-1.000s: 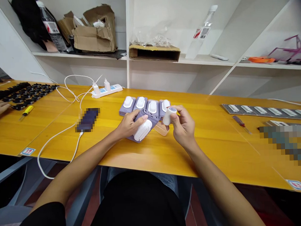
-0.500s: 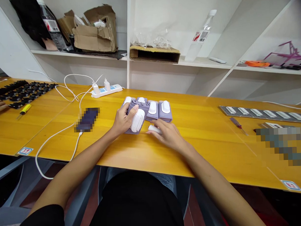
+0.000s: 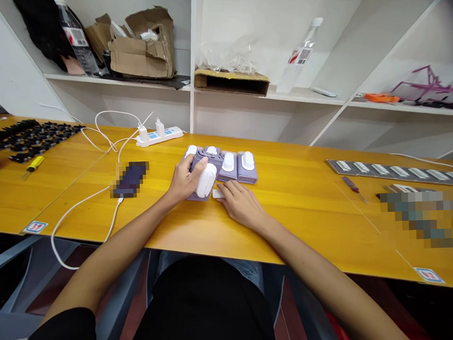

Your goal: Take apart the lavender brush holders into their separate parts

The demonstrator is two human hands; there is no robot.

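Note:
My left hand (image 3: 183,180) is wrapped round a purple-grey box-shaped piece (image 3: 216,162) with a ribbed white oval part (image 3: 206,179) on its face, held tilted over the table. To its right, my right hand (image 3: 243,204) is closed on a small white piece (image 3: 218,193), low over the wood and close to the held box. Its palm side is hidden. Just behind my hands, several similar purple-grey boxes (image 3: 247,174) stand together, each with a white oval part (image 3: 248,161) on it.
A power strip (image 3: 162,136) with white cables and a blurred phone (image 3: 130,179) lie left. Rows of black parts (image 3: 49,136) and a yellow screwdriver (image 3: 33,166) sit farther left. At right are a grey strip with white pieces (image 3: 399,170) and another screwdriver (image 3: 353,187). Shelves rise behind.
My right hand has moved left with the white piece, closer to the box in my left hand. My left hand keeps its hold, almost unmoved. The view has shifted slightly.

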